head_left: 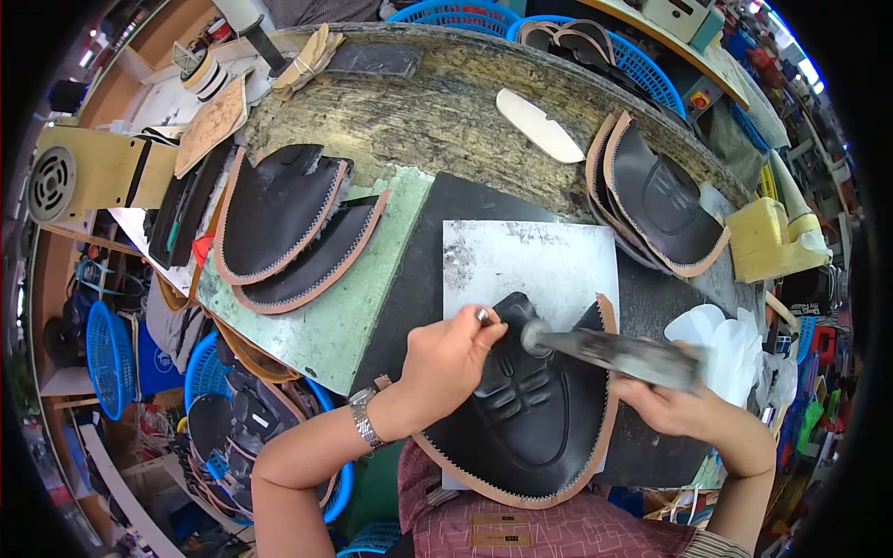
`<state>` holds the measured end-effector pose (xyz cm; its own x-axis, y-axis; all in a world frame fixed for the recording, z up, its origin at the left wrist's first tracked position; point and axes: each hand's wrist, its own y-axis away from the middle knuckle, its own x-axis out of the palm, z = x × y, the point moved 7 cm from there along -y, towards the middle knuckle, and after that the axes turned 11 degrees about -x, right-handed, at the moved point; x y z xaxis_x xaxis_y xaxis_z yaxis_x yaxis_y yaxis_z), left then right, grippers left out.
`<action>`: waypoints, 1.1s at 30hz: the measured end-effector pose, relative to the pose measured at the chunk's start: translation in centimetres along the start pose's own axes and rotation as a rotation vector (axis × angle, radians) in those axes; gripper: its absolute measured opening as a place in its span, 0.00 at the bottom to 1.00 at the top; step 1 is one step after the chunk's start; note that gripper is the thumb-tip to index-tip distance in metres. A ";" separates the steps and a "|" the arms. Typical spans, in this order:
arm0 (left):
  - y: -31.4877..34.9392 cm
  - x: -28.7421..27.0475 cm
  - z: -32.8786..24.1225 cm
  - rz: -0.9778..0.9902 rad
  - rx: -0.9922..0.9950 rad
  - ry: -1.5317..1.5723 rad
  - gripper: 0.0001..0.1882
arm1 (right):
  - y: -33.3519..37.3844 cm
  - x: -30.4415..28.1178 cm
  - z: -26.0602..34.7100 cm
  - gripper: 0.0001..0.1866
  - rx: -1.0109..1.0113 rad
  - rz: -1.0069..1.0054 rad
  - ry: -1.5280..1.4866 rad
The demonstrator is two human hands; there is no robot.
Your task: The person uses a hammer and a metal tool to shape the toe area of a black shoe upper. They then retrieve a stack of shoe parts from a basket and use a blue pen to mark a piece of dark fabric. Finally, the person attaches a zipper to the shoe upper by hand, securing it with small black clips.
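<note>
A black leather piece (521,437) with embossed ridges and a tan, zigzag-stitched edge lies in front of me, partly on a pale board (521,260). My left hand (442,367), with a metal watch at the wrist, is closed around a small metal rod-like tool (482,316) over the piece's upper left edge. Most of that tool is hidden by the fingers. In my right hand (665,405) is a grey hammer (614,353), blurred at its right end. Its rounded end hovers over the leather, right of the left hand.
More stitched black leather pieces lie at the left (279,214) and far right (660,205). Beyond the board is a white flat template (539,126). A yellow tape dispenser (767,242) stands at the right. Blue baskets (112,358) sit around the worn bench (428,112).
</note>
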<state>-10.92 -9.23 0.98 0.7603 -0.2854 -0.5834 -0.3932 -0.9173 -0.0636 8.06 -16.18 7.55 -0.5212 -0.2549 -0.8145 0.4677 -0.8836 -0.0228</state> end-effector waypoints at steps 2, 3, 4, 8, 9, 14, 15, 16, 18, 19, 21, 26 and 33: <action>1.3 -0.8 -1.1 -0.147 0.222 -0.135 0.08 | -0.3 -1.3 1.2 0.06 -0.163 -0.019 -0.187; 2.0 -0.6 -1.2 -0.164 0.294 -0.180 0.08 | 0.2 -1.4 1.2 0.08 -0.249 -0.015 -0.405; 2.0 -0.2 -2.0 -0.174 0.405 -0.205 0.09 | 0.2 -0.3 0.9 0.07 -0.225 0.017 -0.400; 0.2 0.1 0.1 -0.037 0.075 0.009 0.03 | 0.1 2.1 -2.0 0.15 0.095 0.047 -0.018; 0.0 -0.5 1.7 -0.028 -0.152 0.320 0.05 | -0.6 1.9 -1.9 0.16 -0.010 -0.008 0.080; -1.7 -10.0 6.2 -0.305 -0.232 0.227 0.09 | -4.1 2.8 -1.0 0.15 -0.198 -0.060 0.150; -1.9 -13.1 6.1 -0.434 -0.131 -0.347 0.07 | -4.0 3.3 -1.1 0.15 -0.188 0.021 0.144; -1.4 -15.2 6.2 -0.543 0.149 -0.663 0.07 | -3.8 3.6 -1.2 0.16 -0.179 0.100 0.139; -0.3 -17.8 10.1 -0.485 0.057 -0.980 0.05 | -3.0 2.3 -2.0 0.15 -0.153 -0.013 0.101; -0.1 -18.4 11.7 -0.395 -0.028 -0.970 0.05 | -2.3 0.7 -2.3 0.14 -0.141 -0.103 0.067; 0.8 -19.9 12.6 -0.336 -0.087 -0.922 0.05 | -1.1 -4.0 -5.3 0.08 0.005 -0.408 0.151; 0.1 -17.6 0.0 -0.490 0.229 -0.649 0.07 | 2.5 -12.1 -14.9 0.12 0.235 -0.612 0.425; 6.0 2.3 -9.3 0.663 0.157 0.320 0.07 | 1.8 -8.2 -10.8 0.17 0.424 -0.632 -0.243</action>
<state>-6.77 -17.95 6.77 0.4418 -0.8531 -0.2776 -0.8719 -0.4811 0.0908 20.83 -11.47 7.93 -0.7611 0.3088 -0.5704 -0.2540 -0.9511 -0.1760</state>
